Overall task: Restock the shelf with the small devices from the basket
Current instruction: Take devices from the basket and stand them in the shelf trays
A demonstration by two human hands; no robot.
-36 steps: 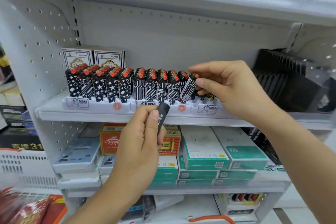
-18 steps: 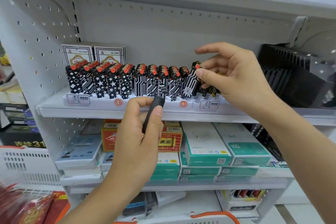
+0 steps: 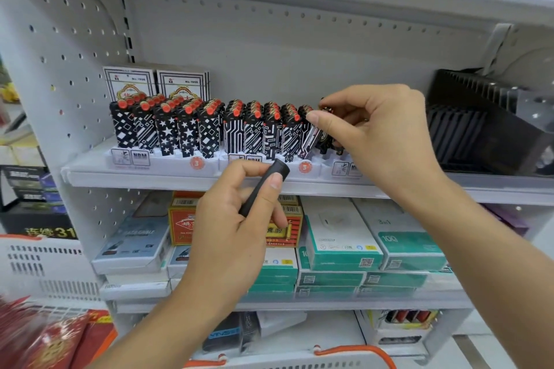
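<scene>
**Two hands at the lighter shelf, one device in each**

The left hand grips a plain matte black stick-shaped device, tilted, its upper end just in front of the white metal shelf's front edge; thumb and curled fingers wrap round its lower half. The right hand pinches the top of a black-and-white patterned device with a red-orange cap, which leans to the right at the right end of the row, its base in the white display tray.

The row of patterned devices stands upright in that tray: ten columns can be counted across the front, five with diamonds, stripes and stars on the left, five with line patterns on the right, each column running several deep. How many stand behind cannot be counted. Round red stickers on the tray front read "3" and "5".

Behind the row on the left stand two white boxes marked "No.1998" and "No.1999". A black slotted rack sits at the shelf's right end.

On the shelf below lie teal and white boxes, one printed "100", a grey box reading "DATA CABLE", and red and yellow packs. A white basket rim with an orange handle shows at the bottom edge.
</scene>
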